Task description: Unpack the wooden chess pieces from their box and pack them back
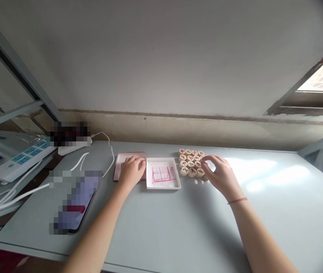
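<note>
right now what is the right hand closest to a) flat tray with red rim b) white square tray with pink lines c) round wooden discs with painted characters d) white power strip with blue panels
c, the right hand has its fingers at the edge of the cluster of round wooden discs with painted characters.

Cream Chinese chess pieces (190, 163) bear red and black characters. The white tray (163, 185) shows a pink grid (161, 175), and beside it sits a red-rimmed tray (115, 168).
</note>
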The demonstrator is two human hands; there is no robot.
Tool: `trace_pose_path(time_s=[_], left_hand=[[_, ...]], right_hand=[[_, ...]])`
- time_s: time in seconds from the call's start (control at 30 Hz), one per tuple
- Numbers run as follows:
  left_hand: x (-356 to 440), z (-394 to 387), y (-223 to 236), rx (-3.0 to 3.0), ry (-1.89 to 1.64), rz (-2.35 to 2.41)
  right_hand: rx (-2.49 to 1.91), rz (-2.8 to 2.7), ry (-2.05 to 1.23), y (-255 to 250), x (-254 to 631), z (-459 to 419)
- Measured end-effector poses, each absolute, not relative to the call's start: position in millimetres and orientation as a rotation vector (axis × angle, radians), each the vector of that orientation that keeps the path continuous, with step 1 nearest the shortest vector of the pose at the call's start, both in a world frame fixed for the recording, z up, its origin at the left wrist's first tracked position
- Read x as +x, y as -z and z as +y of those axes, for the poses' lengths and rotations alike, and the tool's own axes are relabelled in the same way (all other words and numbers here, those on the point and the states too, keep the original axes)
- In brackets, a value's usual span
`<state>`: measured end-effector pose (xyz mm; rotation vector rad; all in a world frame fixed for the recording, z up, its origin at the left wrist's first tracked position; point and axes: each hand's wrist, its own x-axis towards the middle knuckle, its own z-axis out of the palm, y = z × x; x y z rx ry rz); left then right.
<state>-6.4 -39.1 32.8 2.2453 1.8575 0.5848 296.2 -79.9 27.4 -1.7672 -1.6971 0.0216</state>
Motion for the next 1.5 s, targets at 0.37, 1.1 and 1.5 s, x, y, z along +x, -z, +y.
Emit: trace_pose_path(time_s=[0.37, 1.1, 1.5], left_hand=[[-2, -50, -43, 2.553, -0.683, 1.597], [21, -88, -42, 2.71, -0.12, 1.281], [30, -92, -35, 2.858, -0.214, 1.205]], right_hand=[[-1.554, -1.938, 0.031, -28, 276, -82], [-2.232, -2.28, 0.11, -47, 222, 7], [-1.932, -2.156, 0.117, -65, 207, -27]])
